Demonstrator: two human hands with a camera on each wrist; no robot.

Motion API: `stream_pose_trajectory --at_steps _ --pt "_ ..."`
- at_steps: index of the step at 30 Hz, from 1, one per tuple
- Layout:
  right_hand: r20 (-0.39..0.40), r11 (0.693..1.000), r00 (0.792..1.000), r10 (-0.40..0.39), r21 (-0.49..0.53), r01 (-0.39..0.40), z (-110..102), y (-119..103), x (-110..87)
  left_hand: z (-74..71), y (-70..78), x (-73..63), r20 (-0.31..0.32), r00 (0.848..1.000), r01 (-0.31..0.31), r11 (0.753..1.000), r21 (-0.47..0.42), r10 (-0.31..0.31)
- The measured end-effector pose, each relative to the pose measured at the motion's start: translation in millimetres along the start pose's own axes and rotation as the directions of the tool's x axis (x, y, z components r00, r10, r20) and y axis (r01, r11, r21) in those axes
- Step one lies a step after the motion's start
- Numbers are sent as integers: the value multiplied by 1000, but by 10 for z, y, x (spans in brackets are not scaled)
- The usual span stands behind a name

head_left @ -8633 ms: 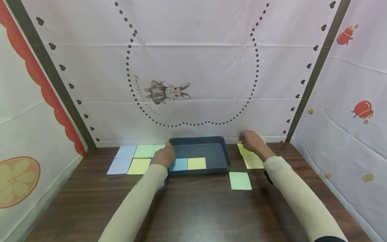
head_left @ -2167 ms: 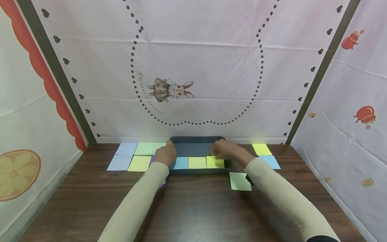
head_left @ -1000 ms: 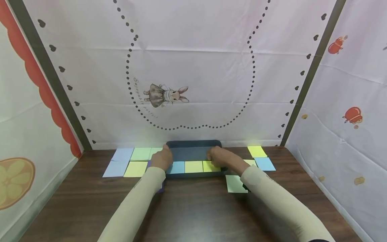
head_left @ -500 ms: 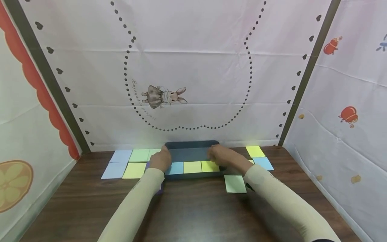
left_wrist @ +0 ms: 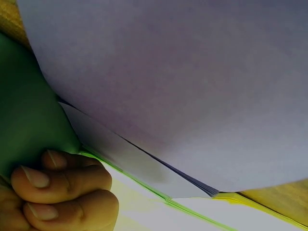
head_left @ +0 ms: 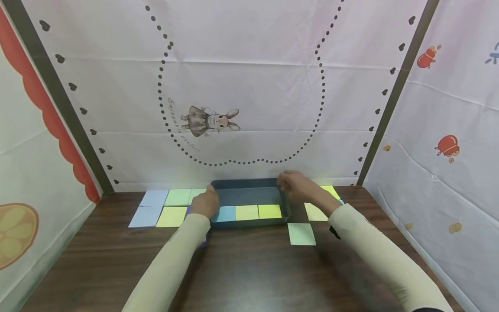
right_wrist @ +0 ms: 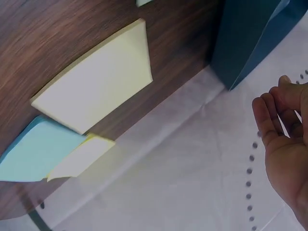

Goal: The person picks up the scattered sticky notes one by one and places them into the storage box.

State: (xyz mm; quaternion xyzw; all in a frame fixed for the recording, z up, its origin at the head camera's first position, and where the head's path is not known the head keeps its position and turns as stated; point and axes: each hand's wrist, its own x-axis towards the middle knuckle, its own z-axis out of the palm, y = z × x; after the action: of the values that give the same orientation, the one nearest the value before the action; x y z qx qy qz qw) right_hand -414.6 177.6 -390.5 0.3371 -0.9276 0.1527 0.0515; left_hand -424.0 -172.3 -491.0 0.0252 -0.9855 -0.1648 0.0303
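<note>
Left hand grips the tray by its left rim; right hand, fingers loosely bent, holds nothing near the tray's back right corner. Inside, along the front: 1 blue stack, 2 yellow stacks. Left-hand tug could skew that row.

The place is a small screened-off work booth; whether it stands in a home, office or lab cannot be told. White printed cloth encloses the far, left and right sides, showing a sideways rabbit far, an orange slice left and red figures right. Dark strips line the far corners, above a wood-grain bench bearing paper pads.
</note>
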Motion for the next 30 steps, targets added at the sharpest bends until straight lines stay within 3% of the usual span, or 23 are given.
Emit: stream_pose_trajectory --at_steps 1,8,16,24,28,30 --pt "-3 1000 1000 10 2 -10 -20 20 -22 17 -14 -4 -22 1000 -14 1000 8 14" --pt "-7 998 998 68 -12 -68 -57 181 -175 -314 181 -288 5 1000 -10 1000 6 10" --pt "55 995 994 90 -57 -86 24 419 -391 -436 275 -440 36 999 6 1000 -12 -5" --pt "112 987 982 152 -72 -144 71 699 -629 -412 262 -387 40 999 14 1000 -17 -14" --pt "131 981 974 186 -73 -177 99 798 -714 -202 122 -200 -5 1000 -13 1000 -13 13" --pt "128 982 975 180 -73 -172 120 838 -743 -183 111 -189 -1 1000 -15 1000 -16 15"
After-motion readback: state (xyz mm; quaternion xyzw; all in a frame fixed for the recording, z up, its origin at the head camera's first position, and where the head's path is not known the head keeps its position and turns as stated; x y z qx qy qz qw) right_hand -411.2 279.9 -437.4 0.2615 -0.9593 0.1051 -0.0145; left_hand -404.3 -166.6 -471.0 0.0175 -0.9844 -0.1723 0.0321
